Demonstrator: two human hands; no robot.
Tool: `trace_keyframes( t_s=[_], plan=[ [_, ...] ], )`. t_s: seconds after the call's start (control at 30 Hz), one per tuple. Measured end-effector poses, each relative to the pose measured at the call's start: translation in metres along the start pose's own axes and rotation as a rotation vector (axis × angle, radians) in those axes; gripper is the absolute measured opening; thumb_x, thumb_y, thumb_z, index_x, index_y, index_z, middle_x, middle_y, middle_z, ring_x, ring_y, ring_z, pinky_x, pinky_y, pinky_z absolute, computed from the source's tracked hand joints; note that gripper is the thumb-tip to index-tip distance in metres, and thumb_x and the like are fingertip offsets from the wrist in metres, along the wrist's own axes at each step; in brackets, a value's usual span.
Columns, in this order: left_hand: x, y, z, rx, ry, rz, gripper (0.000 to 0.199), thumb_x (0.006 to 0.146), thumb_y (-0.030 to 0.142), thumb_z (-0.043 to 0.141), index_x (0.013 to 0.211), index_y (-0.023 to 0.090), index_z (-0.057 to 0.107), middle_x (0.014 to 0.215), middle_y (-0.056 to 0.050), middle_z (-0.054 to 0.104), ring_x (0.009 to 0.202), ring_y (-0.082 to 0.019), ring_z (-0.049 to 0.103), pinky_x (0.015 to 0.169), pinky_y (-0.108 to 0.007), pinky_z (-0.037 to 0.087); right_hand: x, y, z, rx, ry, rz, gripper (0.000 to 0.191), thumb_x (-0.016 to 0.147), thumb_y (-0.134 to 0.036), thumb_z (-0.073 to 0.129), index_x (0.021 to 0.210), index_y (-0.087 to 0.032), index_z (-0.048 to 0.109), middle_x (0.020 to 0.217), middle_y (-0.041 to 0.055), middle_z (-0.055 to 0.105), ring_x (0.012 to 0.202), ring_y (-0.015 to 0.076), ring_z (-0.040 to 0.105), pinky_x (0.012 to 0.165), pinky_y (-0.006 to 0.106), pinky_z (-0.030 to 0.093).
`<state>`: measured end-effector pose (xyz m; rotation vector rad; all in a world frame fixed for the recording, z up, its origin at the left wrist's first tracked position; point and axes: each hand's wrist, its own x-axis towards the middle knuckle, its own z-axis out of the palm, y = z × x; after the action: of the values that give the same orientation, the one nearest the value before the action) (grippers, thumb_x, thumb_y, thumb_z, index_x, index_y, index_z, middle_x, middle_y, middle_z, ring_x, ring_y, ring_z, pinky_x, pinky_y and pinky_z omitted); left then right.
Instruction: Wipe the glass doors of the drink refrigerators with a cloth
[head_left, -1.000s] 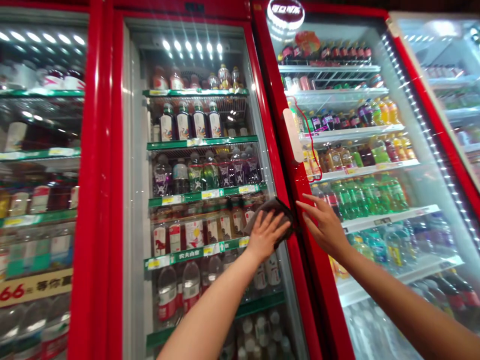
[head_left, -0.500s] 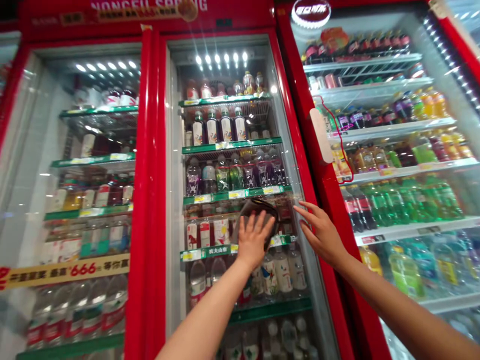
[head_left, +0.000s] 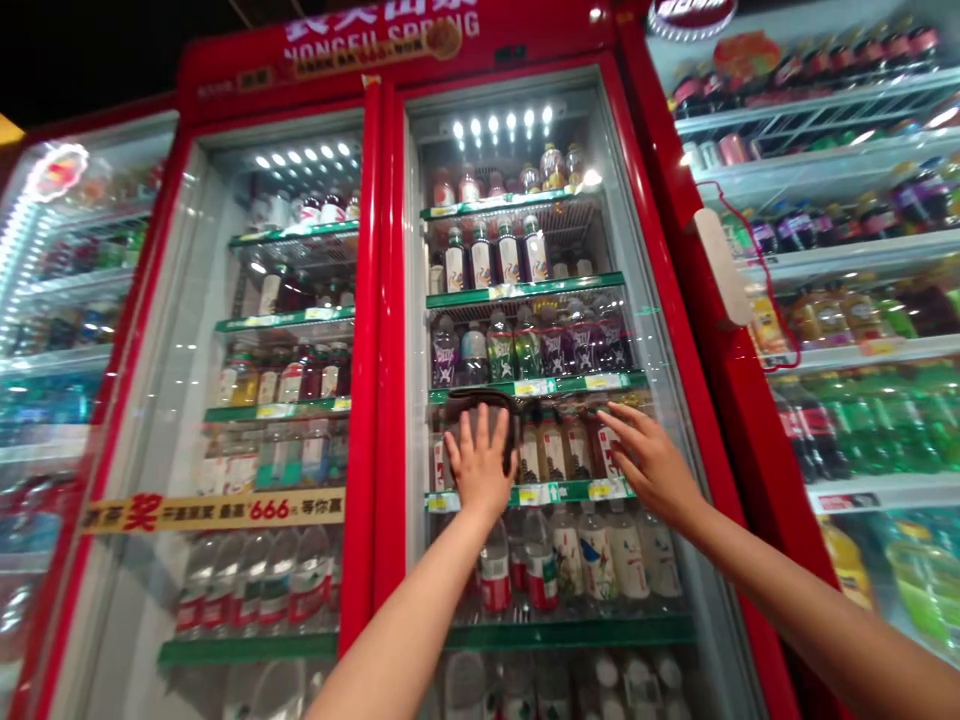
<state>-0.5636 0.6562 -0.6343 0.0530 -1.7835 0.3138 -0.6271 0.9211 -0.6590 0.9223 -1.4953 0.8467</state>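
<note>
My left hand [head_left: 482,460] lies on a dark brown cloth [head_left: 512,440] against the glass door of the middle red drinks fridge. Its fingers are stretched out and spread, and the palm faces the glass. The cloth's folded upper edge shows above the fingertips; the rest is partly hidden behind the hand. To the right is my right hand [head_left: 652,460], with nothing in it and its fingers apart. It is close to the right part of the same door; whether the fingertips touch the glass I cannot tell. Behind the glass stand rows of bottles [head_left: 553,450] on green-edged shelves.
A red door frame [head_left: 384,330] divides this door from the left one, which bears a yellow promotional strip [head_left: 217,510]. On the right, a white handle-like piece [head_left: 721,265] with a red cord [head_left: 784,340] sits by another drinks fridge. A further lit fridge [head_left: 45,400] stands far left.
My left hand and the cloth have moved left across the glass. My right hand stays near the door's right side. The view has turned left, bringing in the far-left fridge.
</note>
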Motion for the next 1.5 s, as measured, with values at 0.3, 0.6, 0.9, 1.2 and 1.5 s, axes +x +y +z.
trace_keyframes(
  t_s=[0.3, 0.6, 0.9, 1.2, 1.5],
  plan=[
    [0.049, -0.02, -0.011, 0.006, -0.033, -0.047, 0.069, 0.095, 0.037, 0.054, 0.158, 0.034, 0.028, 0.17, -0.006, 0.017, 0.156, -0.035, 0.014, 0.123, -0.066, 0.016, 0.023, -0.006, 0.076, -0.238, -0.06, -0.112, 0.055, 0.099, -0.025, 0.043, 0.154, -0.03, 0.04, 0.163, 0.0082, 0.036, 0.153, 0.0296, 0.027, 0.12, 0.061, 0.03],
    [-0.053, -0.029, 0.003, 0.025, -0.081, 0.11, 0.083, 0.091, 0.047, 0.061, 0.161, 0.036, 0.018, 0.171, -0.006, 0.01, 0.156, -0.037, 0.012, 0.124, -0.066, 0.016, 0.002, -0.003, 0.094, -0.37, 0.028, -0.125, 0.067, 0.101, -0.036, 0.048, 0.161, -0.037, 0.017, 0.167, 0.0031, 0.024, 0.154, 0.0268, 0.024, 0.123, 0.059, 0.022],
    [-0.014, -0.065, -0.008, -0.013, -0.06, -0.052, 0.082, 0.09, 0.019, 0.056, 0.161, 0.033, 0.018, 0.17, -0.006, 0.01, 0.156, -0.035, 0.006, 0.123, -0.068, 0.016, -0.002, -0.005, 0.092, -0.342, 0.01, -0.101, 0.067, 0.1, -0.035, 0.046, 0.161, -0.034, 0.018, 0.168, 0.003, 0.019, 0.154, 0.0296, 0.022, 0.124, 0.059, 0.018],
    [-0.072, -0.128, -0.065, 0.303, -0.171, 0.652, 0.063, 0.096, 0.011, 0.043, 0.157, 0.025, 0.032, 0.164, 0.0, 0.029, 0.154, -0.015, 0.019, 0.13, -0.043, 0.014, -0.004, -0.008, 0.092, -0.323, 0.052, -0.134, 0.064, 0.101, -0.034, 0.042, 0.161, -0.03, 0.021, 0.167, 0.0049, 0.023, 0.153, 0.0299, 0.024, 0.124, 0.058, 0.018],
    [-0.013, -0.154, -0.058, 0.316, -0.173, 0.154, 0.075, 0.086, 0.007, 0.048, 0.158, 0.019, 0.031, 0.166, -0.009, 0.023, 0.156, -0.024, 0.015, 0.128, -0.051, 0.019, -0.005, -0.006, 0.095, -0.313, 0.075, -0.149, 0.063, 0.102, -0.036, 0.041, 0.161, -0.032, 0.021, 0.167, 0.0036, 0.023, 0.153, 0.0303, 0.026, 0.123, 0.058, 0.019]
  ],
)
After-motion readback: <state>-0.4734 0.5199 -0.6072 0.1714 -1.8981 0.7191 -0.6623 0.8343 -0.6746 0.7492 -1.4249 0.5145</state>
